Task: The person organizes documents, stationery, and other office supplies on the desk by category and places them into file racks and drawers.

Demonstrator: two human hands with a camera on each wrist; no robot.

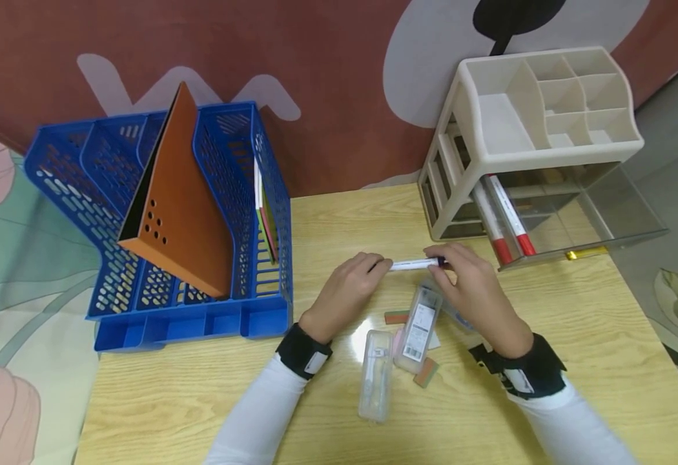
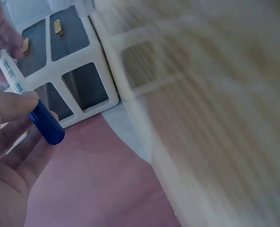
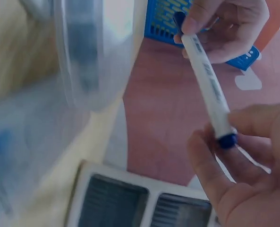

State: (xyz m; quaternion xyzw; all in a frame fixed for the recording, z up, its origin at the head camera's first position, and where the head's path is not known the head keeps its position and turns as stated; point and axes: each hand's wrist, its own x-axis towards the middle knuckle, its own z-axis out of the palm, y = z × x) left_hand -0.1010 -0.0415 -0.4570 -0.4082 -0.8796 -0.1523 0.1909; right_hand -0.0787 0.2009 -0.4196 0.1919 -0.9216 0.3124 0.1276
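At the surface's back left corner stands a blue file rack (image 1: 234, 194) holding an orange folder (image 1: 182, 200). Near the middle, the left hand (image 1: 347, 284) pinches one end of a white marker with a blue cap (image 1: 414, 263); the right hand (image 1: 472, 287) pinches the other end, so the marker is held level above the wooden surface (image 1: 577, 361). Below the hands lie two clear plastic cases (image 1: 420, 326). A beige drawer organizer (image 1: 525, 129) sits at the back right corner.
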